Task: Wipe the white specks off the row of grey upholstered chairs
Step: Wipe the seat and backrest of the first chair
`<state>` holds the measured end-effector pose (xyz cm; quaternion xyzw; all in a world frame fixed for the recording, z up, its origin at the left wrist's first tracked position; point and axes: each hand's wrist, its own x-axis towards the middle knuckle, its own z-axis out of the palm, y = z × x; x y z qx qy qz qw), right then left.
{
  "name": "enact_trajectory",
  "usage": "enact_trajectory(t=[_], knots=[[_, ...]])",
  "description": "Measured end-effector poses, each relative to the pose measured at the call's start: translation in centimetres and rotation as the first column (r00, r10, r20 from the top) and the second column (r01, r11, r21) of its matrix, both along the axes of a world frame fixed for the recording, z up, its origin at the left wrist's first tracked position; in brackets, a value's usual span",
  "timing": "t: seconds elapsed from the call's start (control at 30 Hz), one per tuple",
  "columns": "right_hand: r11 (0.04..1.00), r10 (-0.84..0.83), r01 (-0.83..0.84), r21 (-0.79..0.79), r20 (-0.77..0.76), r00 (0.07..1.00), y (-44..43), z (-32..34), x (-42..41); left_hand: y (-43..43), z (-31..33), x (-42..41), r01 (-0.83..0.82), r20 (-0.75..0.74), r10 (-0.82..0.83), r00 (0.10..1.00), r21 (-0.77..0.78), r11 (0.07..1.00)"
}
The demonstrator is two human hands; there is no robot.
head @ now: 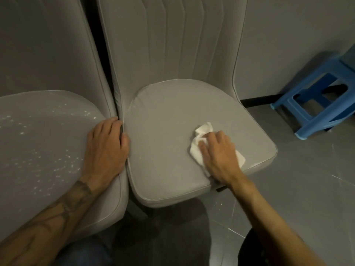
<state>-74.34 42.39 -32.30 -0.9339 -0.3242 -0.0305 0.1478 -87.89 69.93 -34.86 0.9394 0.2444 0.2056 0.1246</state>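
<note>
Half the white cloth (203, 129) lies under the right fingers (212, 134), curled on it; left fingers (107, 125) relaxed.

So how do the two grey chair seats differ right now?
The left seat is scattered with white specks; the right seat looks almost clean. The left hand rests bare on the left seat's edge; the right hand holds a white cloth against the right seat. Both are grey and padded.

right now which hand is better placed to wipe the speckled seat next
Probably the right hand: it holds the white cloth down on the right seat. The left hand rests empty on the edge of the speckled seat.
</note>
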Motion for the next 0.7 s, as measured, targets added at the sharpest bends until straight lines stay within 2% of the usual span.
enact_trajectory(t=[0.1,0.17,0.23,0.3,0.37,0.43,0.57,0.63,0.7], knots=[[0.980,0.196,-0.195,0.052,-0.020,0.980,0.7,-0.7,-2.6,-0.2,0.2,0.0,-0.005,-0.010,0.005,1.000,0.001,1.000],[0.973,0.224,-0.222,0.070,-0.023,0.974,-0.9,-0.3,-1.0,-0.3,0.4,-0.1,0.004,-0.013,-0.004,1.000,-0.001,1.000],[0.988,0.127,-0.127,0.083,0.008,0.992,-3.5,0.0,2.2,-0.4,0.5,-0.2,0.004,-0.018,-0.004,1.000,-0.011,1.000],[0.993,-0.048,0.048,0.106,-0.008,0.999,-6.0,0.4,4.9,-0.6,0.8,-0.2,0.000,-0.027,-0.001,1.000,-0.026,1.000],[0.981,-0.147,0.146,0.131,-0.004,0.989,-6.5,0.1,5.1,-0.8,1.1,-0.2,-0.003,-0.038,0.001,0.999,-0.036,0.999],[0.985,-0.090,0.087,0.147,0.015,0.996,-5.2,-0.9,2.7,-1.0,1.1,-0.2,-0.003,-0.042,0.001,0.999,-0.035,0.999],[0.980,0.139,-0.135,0.145,-0.018,0.990,-5.1,-1.4,0.2,-1.0,1.2,-0.2,0.006,-0.057,-0.008,0.998,-0.023,1.000],[0.987,0.109,-0.103,0.123,-0.040,0.993,-6.5,-0.5,2.7,-0.9,1.2,-0.3,0.015,-0.063,-0.016,0.998,-0.013,1.000],[0.990,-0.023,0.036,0.136,-0.100,0.995,-7.6,0.3,4.8,-0.8,1.2,-0.4,0.021,-0.066,-0.021,0.998,-0.003,1.000]])
